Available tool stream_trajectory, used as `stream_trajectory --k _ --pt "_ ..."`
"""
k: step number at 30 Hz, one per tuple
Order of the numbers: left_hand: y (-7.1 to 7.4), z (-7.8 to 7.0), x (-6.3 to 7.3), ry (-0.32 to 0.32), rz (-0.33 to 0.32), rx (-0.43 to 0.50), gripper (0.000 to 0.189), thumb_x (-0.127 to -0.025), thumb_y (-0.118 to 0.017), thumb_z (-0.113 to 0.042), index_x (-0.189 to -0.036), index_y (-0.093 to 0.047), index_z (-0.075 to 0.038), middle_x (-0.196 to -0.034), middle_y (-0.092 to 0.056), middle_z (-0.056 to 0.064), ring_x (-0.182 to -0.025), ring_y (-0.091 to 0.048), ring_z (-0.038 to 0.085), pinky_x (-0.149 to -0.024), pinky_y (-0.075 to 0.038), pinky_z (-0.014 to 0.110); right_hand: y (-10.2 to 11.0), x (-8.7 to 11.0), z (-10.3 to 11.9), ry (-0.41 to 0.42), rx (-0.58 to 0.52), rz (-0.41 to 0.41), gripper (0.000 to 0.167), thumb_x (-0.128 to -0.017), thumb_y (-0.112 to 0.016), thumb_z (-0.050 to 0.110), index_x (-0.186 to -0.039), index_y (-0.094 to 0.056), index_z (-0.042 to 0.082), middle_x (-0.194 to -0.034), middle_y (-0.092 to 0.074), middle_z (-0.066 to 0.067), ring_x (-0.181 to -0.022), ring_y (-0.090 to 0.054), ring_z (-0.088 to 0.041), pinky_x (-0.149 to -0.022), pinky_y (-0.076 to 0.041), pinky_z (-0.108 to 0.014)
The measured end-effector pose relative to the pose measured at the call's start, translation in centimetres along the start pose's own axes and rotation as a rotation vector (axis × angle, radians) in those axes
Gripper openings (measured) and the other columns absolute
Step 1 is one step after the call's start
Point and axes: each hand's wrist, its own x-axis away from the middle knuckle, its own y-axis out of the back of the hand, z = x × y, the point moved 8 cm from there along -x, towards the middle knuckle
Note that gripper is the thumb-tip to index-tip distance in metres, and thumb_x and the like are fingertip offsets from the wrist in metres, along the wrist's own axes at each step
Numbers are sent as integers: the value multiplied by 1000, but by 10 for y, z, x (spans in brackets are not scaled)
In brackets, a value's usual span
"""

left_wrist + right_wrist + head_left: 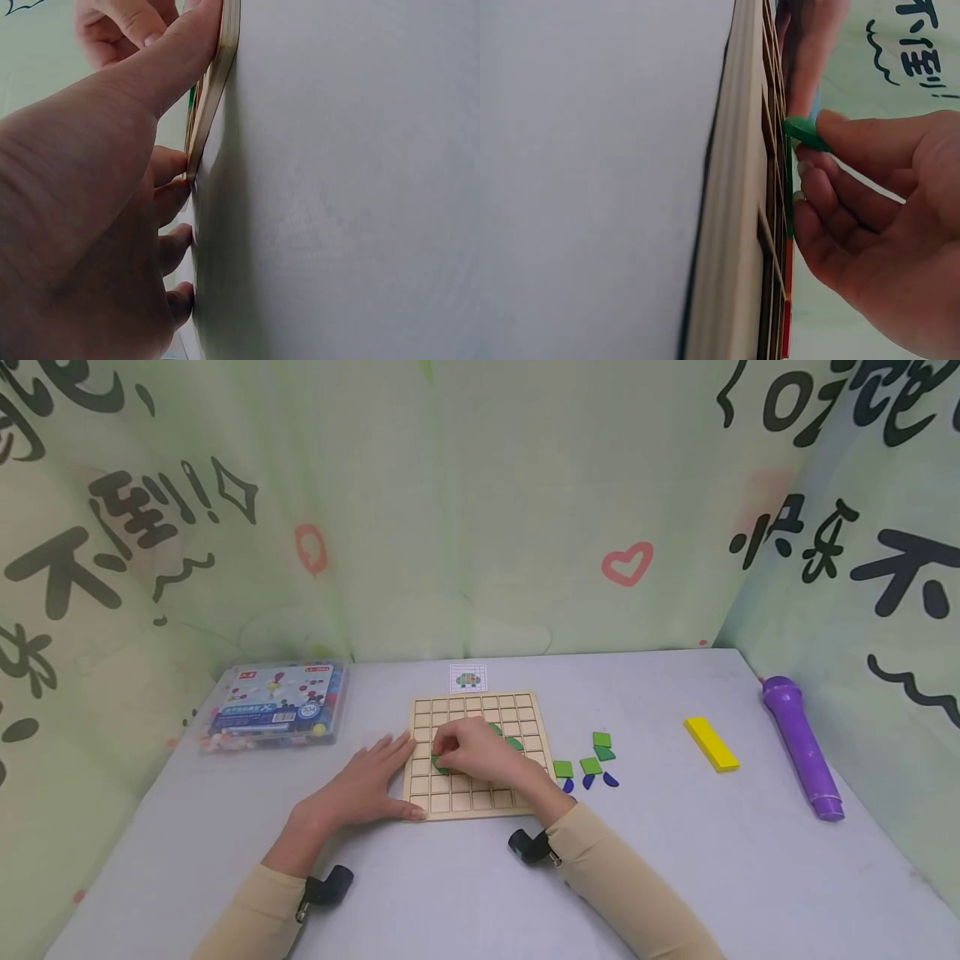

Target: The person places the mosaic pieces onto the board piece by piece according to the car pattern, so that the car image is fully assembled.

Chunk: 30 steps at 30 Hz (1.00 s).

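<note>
A wooden grid board [517,705] lies on the white table with several green pieces [513,743] in its cells. My right hand [483,752] is over the board's left half. Between thumb and fingertips it pinches a green curved-edge piece [804,132], held at the grid surface. My left hand [367,785] rests along the board's left side, fingers extended; its thumb lies on the near left corner, and its fingertips touch the side edge in the left wrist view. The right hand and forearm hide part of the grid in the head view.
Right of the board lie green squares [563,769] and dark blue rounded pieces [611,780]. A small pattern card [468,688] is behind it. A clear plastic box [277,706] stands back left. Farther right are a yellow block [711,744] and a purple cylinder [802,747].
</note>
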Motion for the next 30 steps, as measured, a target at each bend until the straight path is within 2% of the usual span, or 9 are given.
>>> stream_trajectory --k 10,18,24,30 --pt "0 0 -1 3 -1 6 117 -72 -71 -73 -159 -22 -11 -168 -18 5 -155 -14 38 -122 -17 63 1 2 3 -31 116 2 13 -89 -69 8 -98 -78 12 -99 -73 1 -92 -63 -11 -84 -55 -29" --pt "-1 0 -1 7 0 10 117 -72 -71 -73 -159 -22 -11 -168 -18 5 -155 -15 38 -122 -17 63 3 6 5 7 222 15 14 -88 -71 7 -98 -80 12 -91 -68 4 -84 -57 -9 -77 -51 -26" --pt "0 0 0 6 1 8 117 -73 -71 -73 -159 -23 -11 -168 -18 5 -155 -15 38 -121 -18 64 -1 4 7 27 295 -4 7 -87 -75 15 -91 -80 15 -88 -67 7 -83 -56 -9 -71 -50 -24" --pt "1 -2 1 7 4 10 116 -73 -72 -71 -159 -23 -10 -168 -19 6 -154 -16 38 -121 -18 64 -2 4 9 24 328 -6 10 -86 -75 14 -94 -80 17 -89 -67 7 -84 -55 -9 -71 -48 -23"
